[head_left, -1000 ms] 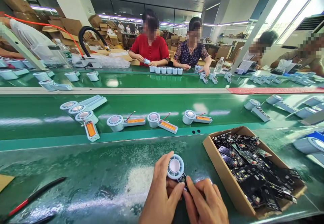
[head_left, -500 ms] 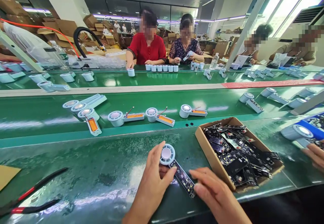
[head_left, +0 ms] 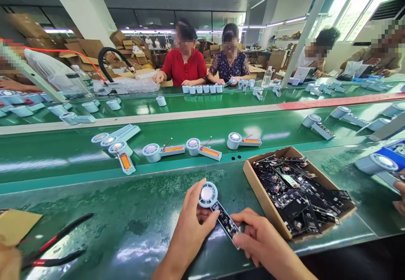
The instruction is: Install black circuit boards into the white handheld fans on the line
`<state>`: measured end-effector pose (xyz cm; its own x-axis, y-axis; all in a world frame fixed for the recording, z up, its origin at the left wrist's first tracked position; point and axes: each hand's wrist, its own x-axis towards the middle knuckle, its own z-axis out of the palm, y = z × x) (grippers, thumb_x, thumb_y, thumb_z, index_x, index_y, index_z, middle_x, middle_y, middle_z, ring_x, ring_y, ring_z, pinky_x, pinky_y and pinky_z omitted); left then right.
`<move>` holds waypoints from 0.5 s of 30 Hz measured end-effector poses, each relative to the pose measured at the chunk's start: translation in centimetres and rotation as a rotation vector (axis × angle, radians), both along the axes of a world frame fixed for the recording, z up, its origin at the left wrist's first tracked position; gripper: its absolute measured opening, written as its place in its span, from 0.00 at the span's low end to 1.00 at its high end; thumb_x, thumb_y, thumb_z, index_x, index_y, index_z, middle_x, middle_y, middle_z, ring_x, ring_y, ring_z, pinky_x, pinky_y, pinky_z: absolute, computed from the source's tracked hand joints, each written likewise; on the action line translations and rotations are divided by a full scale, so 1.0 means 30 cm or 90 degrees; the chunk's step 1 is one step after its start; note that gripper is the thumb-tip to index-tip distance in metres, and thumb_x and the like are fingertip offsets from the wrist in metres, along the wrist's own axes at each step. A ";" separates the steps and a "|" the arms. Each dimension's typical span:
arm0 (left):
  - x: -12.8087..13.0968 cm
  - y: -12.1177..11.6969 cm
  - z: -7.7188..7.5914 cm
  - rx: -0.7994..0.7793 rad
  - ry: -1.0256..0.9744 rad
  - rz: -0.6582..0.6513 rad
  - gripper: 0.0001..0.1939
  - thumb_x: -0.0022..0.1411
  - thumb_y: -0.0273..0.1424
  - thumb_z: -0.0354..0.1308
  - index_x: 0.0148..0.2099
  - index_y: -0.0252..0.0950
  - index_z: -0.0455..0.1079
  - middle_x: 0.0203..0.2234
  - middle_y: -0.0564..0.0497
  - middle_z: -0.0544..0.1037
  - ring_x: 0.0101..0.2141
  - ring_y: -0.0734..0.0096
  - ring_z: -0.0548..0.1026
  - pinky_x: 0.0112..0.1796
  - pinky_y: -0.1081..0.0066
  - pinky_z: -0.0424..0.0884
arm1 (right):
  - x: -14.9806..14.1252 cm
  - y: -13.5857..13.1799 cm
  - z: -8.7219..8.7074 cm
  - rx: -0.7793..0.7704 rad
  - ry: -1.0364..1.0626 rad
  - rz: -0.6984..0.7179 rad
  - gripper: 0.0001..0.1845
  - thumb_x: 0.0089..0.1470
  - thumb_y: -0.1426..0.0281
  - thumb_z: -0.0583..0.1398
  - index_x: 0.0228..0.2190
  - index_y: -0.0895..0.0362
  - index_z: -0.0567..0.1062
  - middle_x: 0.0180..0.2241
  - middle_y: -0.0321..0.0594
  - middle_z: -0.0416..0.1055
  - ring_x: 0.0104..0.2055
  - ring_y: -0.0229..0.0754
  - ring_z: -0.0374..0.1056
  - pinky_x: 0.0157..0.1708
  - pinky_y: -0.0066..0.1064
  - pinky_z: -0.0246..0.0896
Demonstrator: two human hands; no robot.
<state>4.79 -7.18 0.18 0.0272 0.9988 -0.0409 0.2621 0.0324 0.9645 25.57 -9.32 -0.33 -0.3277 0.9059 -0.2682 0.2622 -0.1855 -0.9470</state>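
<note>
A light blue handheld fan (head_left: 207,194) is tilted above the green bench, its round head toward the belt. My left hand (head_left: 189,231) is closed around the head and the top of the handle, thumb on the handle. A black circuit board (head_left: 224,221) with small parts lies along the handle. At the handle's lower end, my right hand (head_left: 257,234) pinches the board and handle between thumb and fingers. Whether the board is fully seated cannot be seen. Just right of my right hand stands a cardboard box (head_left: 268,204) of loose black circuit boards.
Several fan bodies, some with orange batteries (head_left: 210,151), lie on the green conveyor belt (head_left: 171,132). Red-and-black-handled pliers (head_left: 60,240) and a cardboard piece (head_left: 19,225) are at left, beside another person's hand (head_left: 9,263). Co-workers sit across the belt; another person's hand (head_left: 400,193) shows at right.
My right fingers have closed onto the handle's lower end. Across the belt, the person in red has let go of a fan head. A blurred hand has appeared by the pliers.
</note>
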 end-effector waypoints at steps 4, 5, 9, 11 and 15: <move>-0.005 0.002 0.014 0.041 -0.010 -0.056 0.34 0.62 0.28 0.60 0.67 0.52 0.56 0.66 0.49 0.53 0.44 0.67 0.77 0.43 0.65 0.79 | 0.001 0.005 0.003 -0.114 0.123 0.063 0.39 0.64 0.46 0.50 0.61 0.65 0.64 0.16 0.28 0.62 0.15 0.35 0.60 0.13 0.22 0.55; -0.006 0.003 0.023 0.051 0.003 -0.077 0.35 0.62 0.26 0.59 0.67 0.53 0.56 0.67 0.50 0.53 0.48 0.64 0.76 0.44 0.66 0.79 | 0.000 0.007 0.012 -0.102 0.112 0.071 0.39 0.64 0.46 0.50 0.61 0.65 0.64 0.15 0.27 0.61 0.13 0.33 0.57 0.12 0.21 0.51; -0.005 0.009 0.070 0.054 0.027 -0.161 0.40 0.60 0.22 0.58 0.68 0.59 0.54 0.68 0.54 0.53 0.52 0.63 0.74 0.43 0.69 0.78 | -0.007 0.018 0.050 0.025 0.107 0.067 0.25 0.61 0.51 0.60 0.45 0.60 0.77 0.25 0.31 0.64 0.22 0.29 0.54 0.19 0.22 0.47; -0.001 0.012 0.094 0.043 0.026 -0.190 0.40 0.60 0.22 0.58 0.68 0.59 0.54 0.68 0.54 0.52 0.49 0.65 0.76 0.43 0.69 0.78 | -0.015 0.017 0.051 0.023 0.137 0.051 0.22 0.57 0.51 0.64 0.37 0.59 0.77 0.26 0.30 0.61 0.23 0.29 0.53 0.20 0.22 0.47; 0.007 0.015 0.143 0.040 0.055 -0.230 0.43 0.59 0.21 0.58 0.70 0.57 0.52 0.68 0.52 0.53 0.46 0.66 0.77 0.44 0.68 0.77 | -0.041 -0.005 0.028 -0.070 0.209 0.026 0.27 0.54 0.45 0.63 0.36 0.58 0.72 0.20 0.24 0.54 0.13 0.25 0.45 0.12 0.22 0.39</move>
